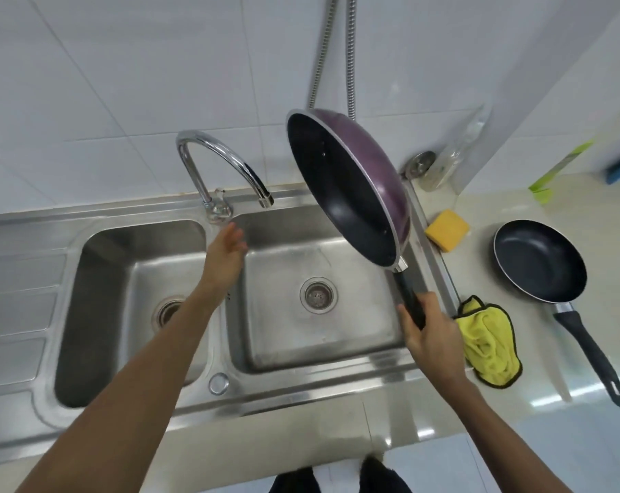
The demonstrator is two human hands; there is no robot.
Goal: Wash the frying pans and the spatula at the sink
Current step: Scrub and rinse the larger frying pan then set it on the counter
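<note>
Barely begun: purple-bodied, black-lined frying pan (351, 193) tilted over steel sink (301, 368), centre frame.
Right hand (431, 332) clenched on its handle; left hand (226, 250) loose-fingered near dry chrome tap (219, 165). Second black pan (541, 261) waiting right; no spatula visible.

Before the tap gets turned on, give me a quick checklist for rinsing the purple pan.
1. Right hand grips the purple pan by its handle: ok.
2. Pan over the right basin: ok, tilted on edge.
3. Left hand at the tap lever: not ok, near, not touching.
4. Spout over the right basin: ok.
5. Water running: not ok.
6. Sponge within reach: ok.
</note>
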